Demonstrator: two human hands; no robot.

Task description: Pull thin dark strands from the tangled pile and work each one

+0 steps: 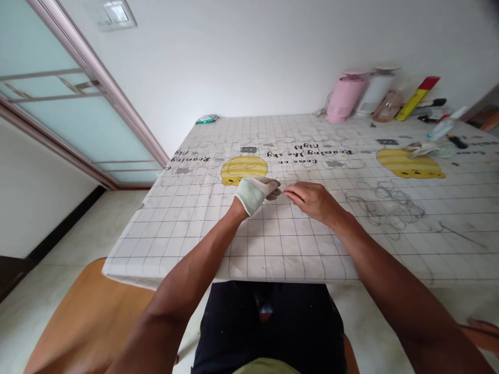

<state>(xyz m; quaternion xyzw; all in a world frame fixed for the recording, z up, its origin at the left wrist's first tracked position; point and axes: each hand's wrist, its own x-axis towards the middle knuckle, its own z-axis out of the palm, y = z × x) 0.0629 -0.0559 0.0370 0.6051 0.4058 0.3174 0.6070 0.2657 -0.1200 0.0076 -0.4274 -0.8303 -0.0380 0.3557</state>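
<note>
A brown chair is standing by the front left corner of a checked-cloth table. Above the table's middle, the bare right hand is pinching a strand, hair-thin and barely showing, between thumb and fingers. The gloved left hand is curling its fingers together; whether they are gripping the strand, I cannot tell. Grey thread is lying in loose loops on the table's right side.
</note>
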